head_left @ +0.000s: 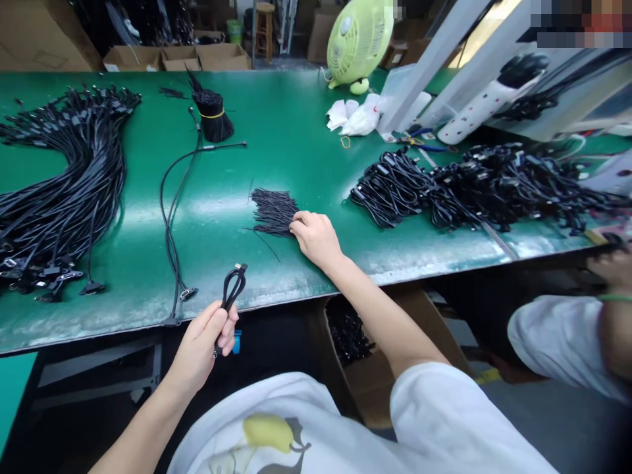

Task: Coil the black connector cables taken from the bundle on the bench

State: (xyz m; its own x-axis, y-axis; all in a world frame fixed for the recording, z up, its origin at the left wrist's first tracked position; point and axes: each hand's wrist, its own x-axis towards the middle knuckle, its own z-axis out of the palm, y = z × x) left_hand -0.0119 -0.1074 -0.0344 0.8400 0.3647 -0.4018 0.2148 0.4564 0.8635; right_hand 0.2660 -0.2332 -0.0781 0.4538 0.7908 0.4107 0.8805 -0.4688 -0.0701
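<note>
My left hand (pixel 210 336) is closed around a folded black cable (pixel 234 286), whose loop and plug stick up above the fingers, just off the table's front edge. Fingertips of my right hand (pixel 313 238) press together at the right end of a flat pile of thin black ties (pixel 274 212); whether a tie is between them is too small to tell. To the left, two long black cables (pixel 170 224) lie loose. Behind them an upright bundle of black ties (pixel 212 118) is held by a yellow band.
A large heap of cables (pixel 93 164) covers the green table's (pixel 286 145) left side. Coiled cables (pixel 395 187) lie at right, near pliers (pixel 419 139), white crumpled bags (pixel 360 117) and a green fan (pixel 358 39). Below is an open carton (pixel 405 355); another person's sleeve (pixel 557 336) is at right.
</note>
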